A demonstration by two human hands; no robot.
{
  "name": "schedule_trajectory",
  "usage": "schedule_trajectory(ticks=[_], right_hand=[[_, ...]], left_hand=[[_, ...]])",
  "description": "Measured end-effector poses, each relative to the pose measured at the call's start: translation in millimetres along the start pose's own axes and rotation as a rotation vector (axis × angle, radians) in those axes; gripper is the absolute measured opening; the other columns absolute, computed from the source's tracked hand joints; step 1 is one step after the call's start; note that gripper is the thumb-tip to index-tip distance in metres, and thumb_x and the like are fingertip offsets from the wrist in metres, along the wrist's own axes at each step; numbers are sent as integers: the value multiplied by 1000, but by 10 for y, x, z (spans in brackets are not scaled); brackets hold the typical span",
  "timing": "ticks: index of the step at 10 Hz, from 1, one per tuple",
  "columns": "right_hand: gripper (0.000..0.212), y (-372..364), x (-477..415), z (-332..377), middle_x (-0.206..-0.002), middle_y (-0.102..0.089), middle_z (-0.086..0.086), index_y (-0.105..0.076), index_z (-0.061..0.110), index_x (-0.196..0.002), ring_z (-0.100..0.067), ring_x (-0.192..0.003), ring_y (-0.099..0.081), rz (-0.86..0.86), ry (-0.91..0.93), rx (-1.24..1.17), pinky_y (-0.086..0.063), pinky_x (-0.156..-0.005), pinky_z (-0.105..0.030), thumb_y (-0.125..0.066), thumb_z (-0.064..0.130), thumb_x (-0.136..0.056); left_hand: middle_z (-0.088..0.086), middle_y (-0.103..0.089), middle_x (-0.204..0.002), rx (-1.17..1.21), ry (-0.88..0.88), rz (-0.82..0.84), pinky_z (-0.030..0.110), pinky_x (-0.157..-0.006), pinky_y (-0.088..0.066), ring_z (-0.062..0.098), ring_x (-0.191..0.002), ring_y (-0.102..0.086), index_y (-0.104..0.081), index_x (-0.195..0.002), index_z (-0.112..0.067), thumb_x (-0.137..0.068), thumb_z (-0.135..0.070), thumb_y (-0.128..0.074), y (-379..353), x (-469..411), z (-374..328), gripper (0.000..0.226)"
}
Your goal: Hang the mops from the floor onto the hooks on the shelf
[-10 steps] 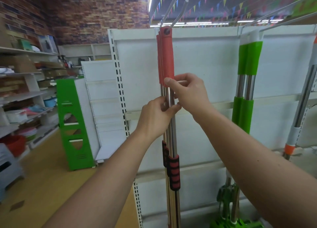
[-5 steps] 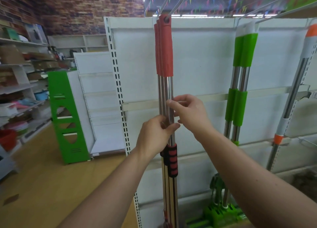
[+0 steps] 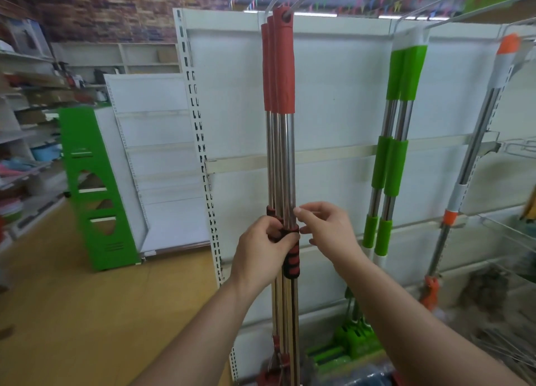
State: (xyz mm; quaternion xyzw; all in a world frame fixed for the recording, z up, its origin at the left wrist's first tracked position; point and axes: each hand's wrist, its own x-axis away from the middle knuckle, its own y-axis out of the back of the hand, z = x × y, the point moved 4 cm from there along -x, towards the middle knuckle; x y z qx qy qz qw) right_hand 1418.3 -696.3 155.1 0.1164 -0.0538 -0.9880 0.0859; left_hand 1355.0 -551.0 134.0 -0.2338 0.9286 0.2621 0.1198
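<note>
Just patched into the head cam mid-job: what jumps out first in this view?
Dead centre, a bunch of red-handled mops hangs from a hook at the top of the white shelf panel. The left hand wraps their red-and-black foam grip, while the right hand touches the steel pole with its fingertips. To the right hang green-handled mops, and an orange-tipped one farther right.

The red mops (image 3: 280, 66) are showing dull red top grips, shiny silver poles and foam sleeves striped red and black. The green mops (image 3: 401, 75) are wearing bright green grips on silver poles. A white shelf (image 3: 333, 95) is standing behind, a green stand (image 3: 92, 188) beside, over a yellow-brown floor (image 3: 87, 313). A brick-patterned wall (image 3: 130, 5) is showing reds and browns.
</note>
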Motion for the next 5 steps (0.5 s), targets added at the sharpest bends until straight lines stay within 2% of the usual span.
schedule_trajectory(ticks=[1, 2, 4, 5], right_hand=[[9, 8, 119, -104, -95, -76, 6, -69, 29, -99, -7, -79, -74, -19, -40, 15, -51, -63, -19, -72, 36, -95], [11, 17, 265, -250, -95, -76, 8, -69, 32, -98, -2, -72, -74, -55, -100, 32, -54, -65, -23, -73, 41, -93], [5, 122, 757, -596, -100, -77, 8, -69, 35, -96, -9, -80, -75, -136, -237, 61, -57, -72, -32, -71, 40, -94], [19, 226, 1068, -722, -101, -77, 4, -73, 25, -109, -16, -84, -76, -160, -286, 28, -53, -66, -32, -72, 37, -94]], left_hand=[[-12, -71, -94, 21, -4, 30, 8, -62, -43, 3, -82, -66, -67, -99, -32, -85, -43, -78, 23, 96, 69, 21], [-13, -70, -92, 43, -6, 60, 1, -62, -42, 0, -81, -63, -62, -92, -39, -85, -44, -78, 54, 197, 137, 17], [-16, -69, -91, 27, 6, 130, 10, -64, -41, -3, -84, -63, -61, -91, -40, -84, -48, -77, 60, 537, 344, 18], [-17, -67, -92, 13, 41, 157, 13, -67, -41, -5, -86, -61, -59, -89, -41, -86, -49, -74, 82, 792, 428, 18]])
